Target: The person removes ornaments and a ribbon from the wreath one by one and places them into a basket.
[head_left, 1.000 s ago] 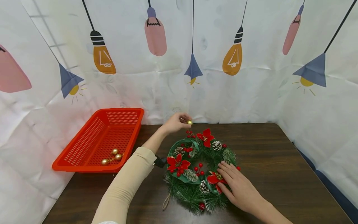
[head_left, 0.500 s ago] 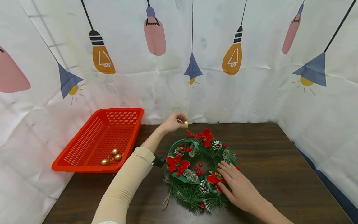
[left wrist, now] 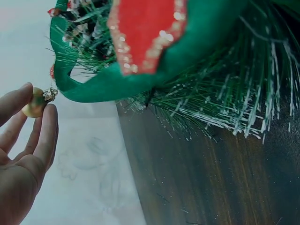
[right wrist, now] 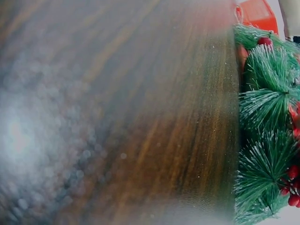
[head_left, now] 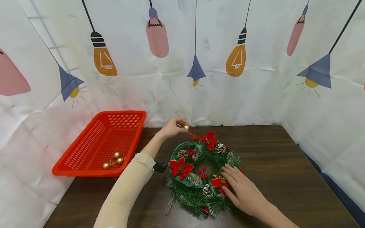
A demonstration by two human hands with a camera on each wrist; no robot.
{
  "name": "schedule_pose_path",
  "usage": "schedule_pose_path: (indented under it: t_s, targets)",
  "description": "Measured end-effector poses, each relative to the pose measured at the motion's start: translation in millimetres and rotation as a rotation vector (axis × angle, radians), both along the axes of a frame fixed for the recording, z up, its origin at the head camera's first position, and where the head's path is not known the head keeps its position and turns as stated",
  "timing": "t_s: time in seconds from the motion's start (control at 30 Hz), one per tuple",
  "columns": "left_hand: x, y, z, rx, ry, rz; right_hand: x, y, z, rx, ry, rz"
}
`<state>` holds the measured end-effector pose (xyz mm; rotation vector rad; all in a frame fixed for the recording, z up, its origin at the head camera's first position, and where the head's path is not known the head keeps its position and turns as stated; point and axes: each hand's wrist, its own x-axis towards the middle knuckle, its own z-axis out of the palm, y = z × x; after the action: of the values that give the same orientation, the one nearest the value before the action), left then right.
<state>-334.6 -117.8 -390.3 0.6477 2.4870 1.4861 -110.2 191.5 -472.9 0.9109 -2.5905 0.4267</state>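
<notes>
My left hand [head_left: 172, 127] pinches a small gold Christmas bauble [head_left: 186, 127] between thumb and fingers, past the far left side of the wreath. In the left wrist view the bauble [left wrist: 35, 104] shows its gold cap, close to a green ribbon [left wrist: 93, 89]. The green Christmas wreath [head_left: 190, 199] lies on the table with red poinsettias, pinecones and red berries. My right hand [head_left: 242, 190] rests on its right side with extended fingers, touching a red poinsettia [head_left: 218, 181]. The right wrist view shows wreath needles [right wrist: 267, 159] but not the hand.
A red plastic basket [head_left: 99, 139] stands to the left, with several gold baubles [head_left: 117, 155] inside. The dark wooden table [head_left: 273, 158] extends to the right. A white curtain [head_left: 171, 95] printed with lamps hangs behind it. A twine loop [head_left: 169, 206] sticks out from the wreath's lower left.
My left hand has moved a little to the left and slightly downward in the head view, carrying the bauble. The right hand and the wreath have stayed in place.
</notes>
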Motion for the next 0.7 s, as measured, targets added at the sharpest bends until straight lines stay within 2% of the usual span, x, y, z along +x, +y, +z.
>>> schedule_pose_path:
  t_s: [0.07, 0.27, 0.7]
  targets:
    - [-2.4, -1.3, -2.8, 0.002, 0.004, 0.002, -0.1, 0.1, 0.1, -0.003, 0.004, 0.002]
    - [-0.3, -2.0, -1.4, 0.01, -0.012, 0.006, -0.5, 1.1, -0.2, 0.0, 0.002, -0.002]
    - [-4.9, 0.3, -13.4, 0.017, -0.001, 0.059, 0.5, 0.1, -0.4, -0.003, -0.005, 0.001]
